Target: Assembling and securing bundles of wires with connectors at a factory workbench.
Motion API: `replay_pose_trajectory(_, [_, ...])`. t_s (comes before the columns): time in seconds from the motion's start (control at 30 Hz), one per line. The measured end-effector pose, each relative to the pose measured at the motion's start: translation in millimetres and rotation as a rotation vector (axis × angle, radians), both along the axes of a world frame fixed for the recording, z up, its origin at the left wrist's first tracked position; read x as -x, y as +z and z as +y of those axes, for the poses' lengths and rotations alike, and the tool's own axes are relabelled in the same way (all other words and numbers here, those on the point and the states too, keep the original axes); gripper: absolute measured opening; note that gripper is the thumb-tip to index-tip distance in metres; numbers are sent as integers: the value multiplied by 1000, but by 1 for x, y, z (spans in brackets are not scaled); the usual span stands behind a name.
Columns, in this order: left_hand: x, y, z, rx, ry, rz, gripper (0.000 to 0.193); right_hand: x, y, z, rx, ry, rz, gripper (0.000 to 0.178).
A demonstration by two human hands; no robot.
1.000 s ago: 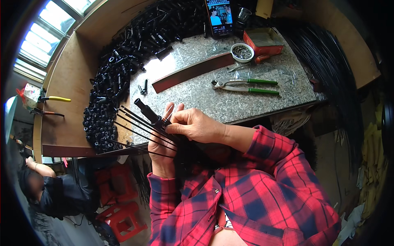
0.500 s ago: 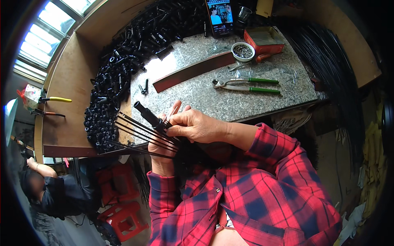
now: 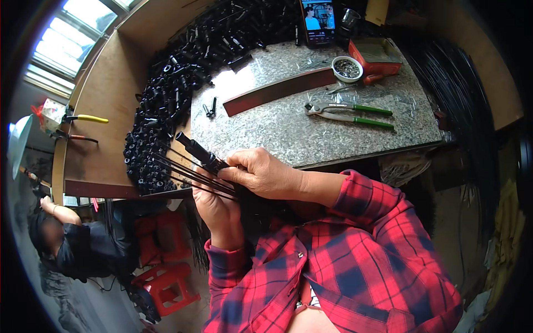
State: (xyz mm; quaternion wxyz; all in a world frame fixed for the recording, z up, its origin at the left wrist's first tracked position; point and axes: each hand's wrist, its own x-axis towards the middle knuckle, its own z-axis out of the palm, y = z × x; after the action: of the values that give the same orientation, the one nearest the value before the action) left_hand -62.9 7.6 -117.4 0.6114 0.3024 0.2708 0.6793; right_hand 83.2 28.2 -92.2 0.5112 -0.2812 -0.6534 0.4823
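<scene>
Over the table's near edge, my right hand (image 3: pixel 261 172) pinches the collar of a black tubular plastic piece (image 3: pixel 195 149) between thumb and fingers. The tube's narrow end points up and left. Several thin black rods (image 3: pixel 191 175) fan out leftward from beside the collar, much like umbrella ribs. Beneath them my left hand (image 3: pixel 215 210) supports the rods, its thumb side against them and its palm partly turned up. Where the rods meet the collar is covered by my right hand.
Black plastic parts (image 3: pixel 161 111) heap along the table's left and back. Green-handled pincers (image 3: pixel 350 114), a flat dark bar (image 3: pixel 283 91), a white bowl of small metal bits (image 3: pixel 347 69) and a red box (image 3: pixel 375 55) lie on the speckled top (image 3: pixel 266 133). A phone (image 3: pixel 319 22) stands behind; a person (image 3: pixel 83 244) sits left.
The view has shifted, so the table sits farther right in it. My left fingers no longer show above my right hand, and the rods lie closer together.
</scene>
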Motion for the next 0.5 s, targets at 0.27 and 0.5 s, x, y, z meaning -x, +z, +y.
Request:
replay_pose_trajectory(0.27, [-6,30,-17,-174,203,330,39,13,-1,2,-97,-35,-96,26])
replay_pose_trajectory(0.5, [-3,51,-24,-68,315,545,19,19,-1,-2,-99,-61,-150,31])
